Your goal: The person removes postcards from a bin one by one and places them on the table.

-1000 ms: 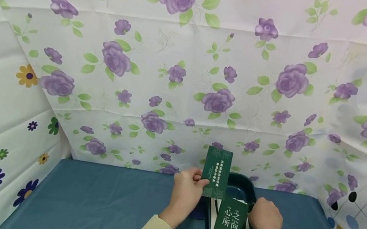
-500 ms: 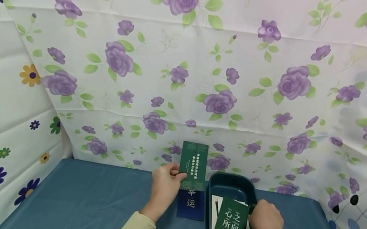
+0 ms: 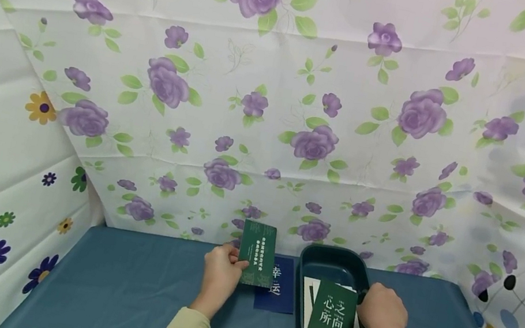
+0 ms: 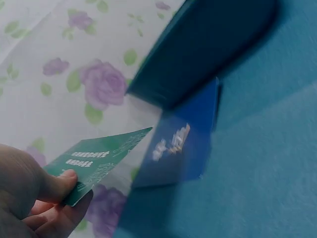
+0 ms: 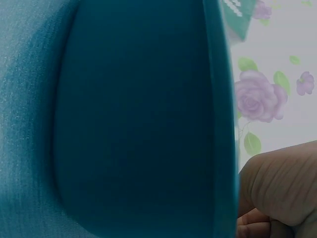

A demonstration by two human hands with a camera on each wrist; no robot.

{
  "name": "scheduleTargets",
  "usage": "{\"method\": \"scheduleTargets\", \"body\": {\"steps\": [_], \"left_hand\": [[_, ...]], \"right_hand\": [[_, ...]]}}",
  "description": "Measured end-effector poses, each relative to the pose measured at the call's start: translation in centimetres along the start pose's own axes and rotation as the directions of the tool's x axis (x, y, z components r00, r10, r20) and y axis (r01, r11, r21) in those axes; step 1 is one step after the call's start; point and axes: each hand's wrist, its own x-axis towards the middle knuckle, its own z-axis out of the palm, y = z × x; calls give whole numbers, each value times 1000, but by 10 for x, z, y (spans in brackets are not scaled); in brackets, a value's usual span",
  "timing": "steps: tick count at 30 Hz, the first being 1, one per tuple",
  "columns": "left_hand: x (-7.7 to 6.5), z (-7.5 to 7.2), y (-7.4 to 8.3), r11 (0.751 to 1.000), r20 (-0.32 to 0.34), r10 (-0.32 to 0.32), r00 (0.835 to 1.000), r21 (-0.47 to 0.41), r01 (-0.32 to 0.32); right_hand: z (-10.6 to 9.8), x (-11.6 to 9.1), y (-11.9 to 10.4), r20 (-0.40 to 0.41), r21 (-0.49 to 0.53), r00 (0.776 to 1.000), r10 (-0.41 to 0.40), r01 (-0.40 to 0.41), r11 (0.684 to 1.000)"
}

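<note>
While pinching green card (image 3: 258,254) in left hand (image 3: 220,274), lower centre, gripping tray (image 3: 332,271) with right hand (image 3: 382,315), looks partway: blue card (image 3: 281,296) down on counter (image 3: 140,289), second green card (image 3: 332,318) left inside tray.

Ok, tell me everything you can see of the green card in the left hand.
The green card is a flat rectangle, apparently stiff paper, with white writing running lengthwise and faint patterning near one end. The left hand pinches a long edge between thumb and fingers, holding it up, tilted. It is left of the tray; in the head view it overlaps the blue card, yet the left wrist view shows them apart.
</note>
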Motion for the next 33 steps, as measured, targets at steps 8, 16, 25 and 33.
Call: {"method": "scheduleTargets", "body": {"steps": [8, 16, 25, 33], "left_hand": [[-6, 8, -18, 997, 92, -71, 993, 49, 67], [-11, 15, -24, 992, 140, -109, 984, 81, 98], [-14, 22, -31, 990, 141, -105, 984, 110, 90], [-15, 26, -36, 989, 125, -87, 988, 129, 71]], "right_hand": [[0, -1, 0, 6, -1, 1000, 1, -1, 1000], [-4, -3, -3, 3, -7, 1000, 5, -5, 1000], [-3, -2, -3, 7, -17, 1000, 16, -16, 1000], [-3, -2, -3, 6, -13, 1000, 14, -14, 1000]]}}
